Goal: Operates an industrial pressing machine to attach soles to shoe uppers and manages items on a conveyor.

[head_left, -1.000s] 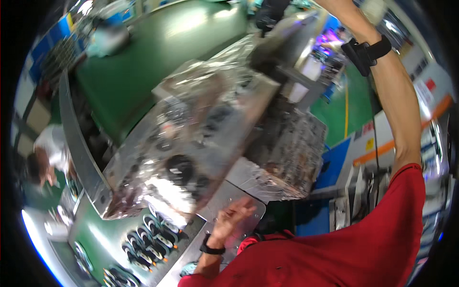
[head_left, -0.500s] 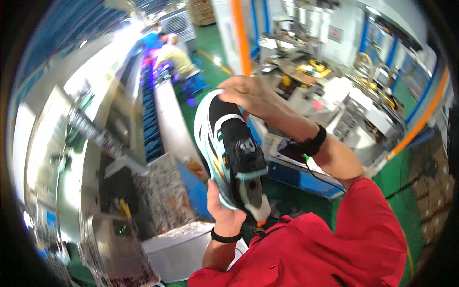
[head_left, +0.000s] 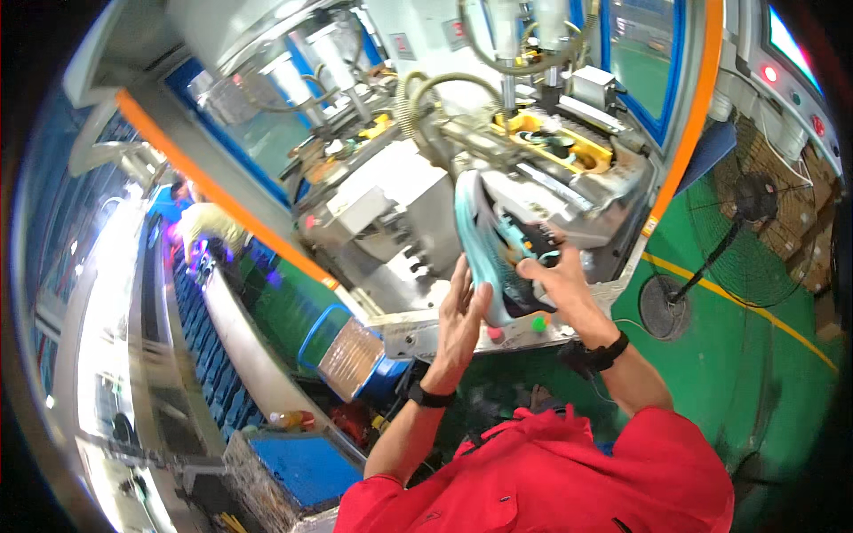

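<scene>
A sneaker [head_left: 498, 253] with a pale teal and white sole and a dark upper is held up on its side in front of a machine. At its heel end, my left hand [head_left: 459, 322] lies along the sole, thumb and fingers against the edge. My right hand [head_left: 566, 289] grips the shoe's upper near the opening, thumb on top and fingers partly hidden behind it. The toe points away from me, toward the machine. Both wrists wear black bands.
An orange-edged machine [head_left: 391, 191] with hoses and yellow moulds [head_left: 577, 155] fills the far side; green and red buttons are on its front. A conveyor [head_left: 200, 333] runs along the left, with people beside it. A blue stool [head_left: 346, 355] and a floor fan [head_left: 755, 200] flank me.
My view has swung right, from the conveyor to the machine. The shoe has been turned over from opening-up to sole facing left, and my right hand has shifted from its toe to its upper.
</scene>
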A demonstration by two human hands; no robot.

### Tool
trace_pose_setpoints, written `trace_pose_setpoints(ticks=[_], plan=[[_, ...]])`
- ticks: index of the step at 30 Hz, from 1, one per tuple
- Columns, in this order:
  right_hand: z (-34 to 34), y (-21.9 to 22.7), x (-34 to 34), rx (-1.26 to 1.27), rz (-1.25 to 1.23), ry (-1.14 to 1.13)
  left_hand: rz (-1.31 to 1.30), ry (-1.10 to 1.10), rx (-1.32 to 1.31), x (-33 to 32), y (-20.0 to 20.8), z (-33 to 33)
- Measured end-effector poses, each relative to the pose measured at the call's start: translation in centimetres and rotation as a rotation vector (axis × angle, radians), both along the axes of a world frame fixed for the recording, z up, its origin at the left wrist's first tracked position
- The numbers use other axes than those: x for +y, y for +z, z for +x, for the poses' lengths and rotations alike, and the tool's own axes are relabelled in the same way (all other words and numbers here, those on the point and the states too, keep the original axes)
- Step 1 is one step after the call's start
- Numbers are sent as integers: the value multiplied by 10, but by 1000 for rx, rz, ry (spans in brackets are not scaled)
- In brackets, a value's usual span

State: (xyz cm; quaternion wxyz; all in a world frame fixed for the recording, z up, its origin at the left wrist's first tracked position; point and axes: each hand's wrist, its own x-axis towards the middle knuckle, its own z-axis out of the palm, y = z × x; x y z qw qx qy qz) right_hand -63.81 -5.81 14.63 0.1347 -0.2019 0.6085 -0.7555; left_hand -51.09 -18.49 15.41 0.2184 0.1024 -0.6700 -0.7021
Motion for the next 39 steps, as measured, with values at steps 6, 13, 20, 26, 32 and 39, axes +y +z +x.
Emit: trace_pose_setpoints(ticks=[6,13,20,26,32,39], plan=[[-93,-29,87,-90,-92,-322,49,-150,-286,-21,-48,-175],[-117,-15,138,59,72,-632,-298,287,-461,-65,-117,-351],[-153,13,133,228,433,-709,-430,520,-723,-137,-156,-389],[-285,84,-2,337,873,-341,701,59,-489,-175,-79,-281],[-315,33,-216,415,1294,29,699,29,-367,-179,-12,-71],[-309,-168,-328,729,1214,-220,583,659,-281,-151,40,107]])
